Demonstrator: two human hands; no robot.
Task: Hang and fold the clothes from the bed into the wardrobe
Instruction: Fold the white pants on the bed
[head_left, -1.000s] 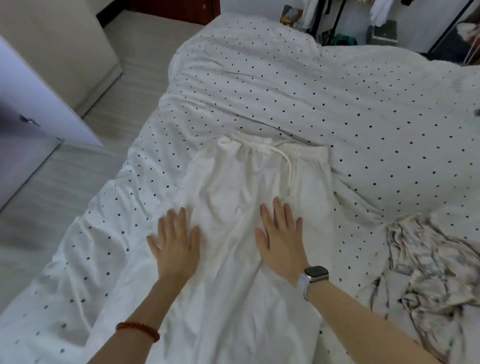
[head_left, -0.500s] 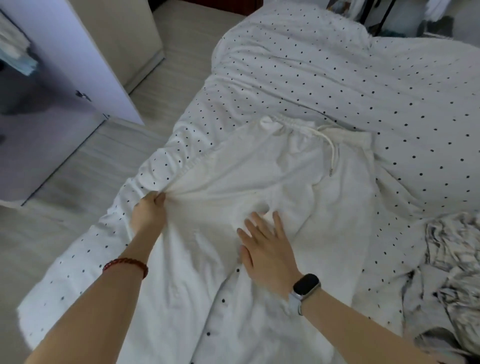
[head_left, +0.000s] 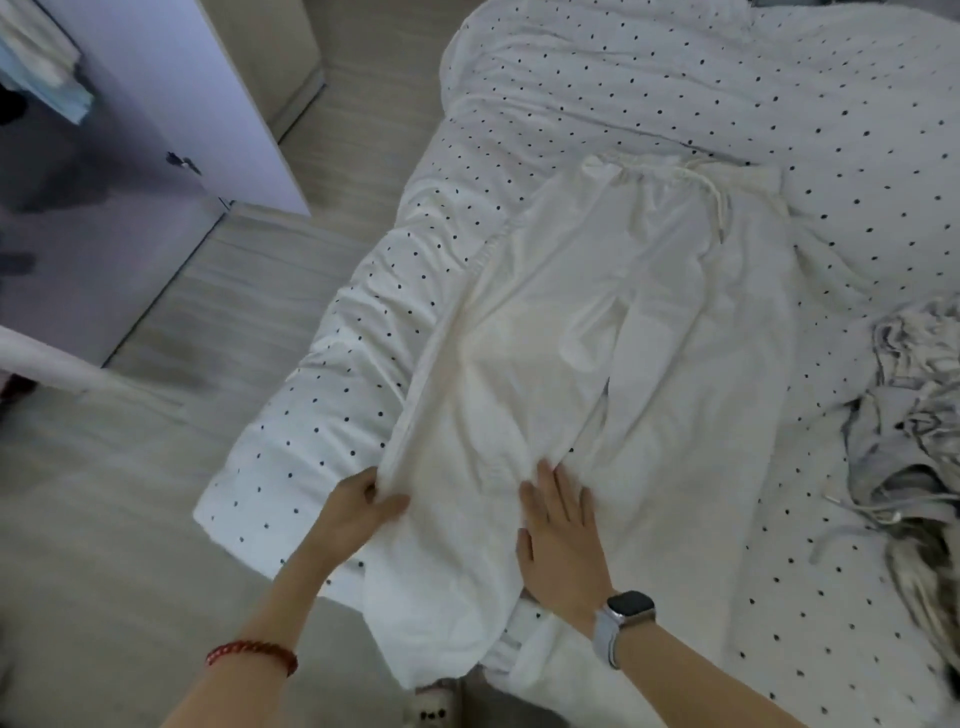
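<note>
White drawstring trousers (head_left: 597, 322) lie spread on the polka-dot bed (head_left: 675, 88), waistband at the far end, legs reaching toward me and hanging over the near edge. My left hand (head_left: 358, 506) pinches the left outer edge of the left trouser leg near the bed's corner. My right hand (head_left: 561, 535), with a watch on the wrist, lies flat with straight fingers on the cloth between the two legs.
A crumpled grey-and-white patterned garment (head_left: 914, 431) lies on the bed at the right. An open wardrobe (head_left: 78, 171) with a white door stands at the left across a strip of wooden floor (head_left: 130, 519). The bed's corner is beside my left hand.
My left hand slid down the trousers' left edge toward me and now pinches it lower. My right hand moved down the cloth too, staying flat. The view shifted left.
</note>
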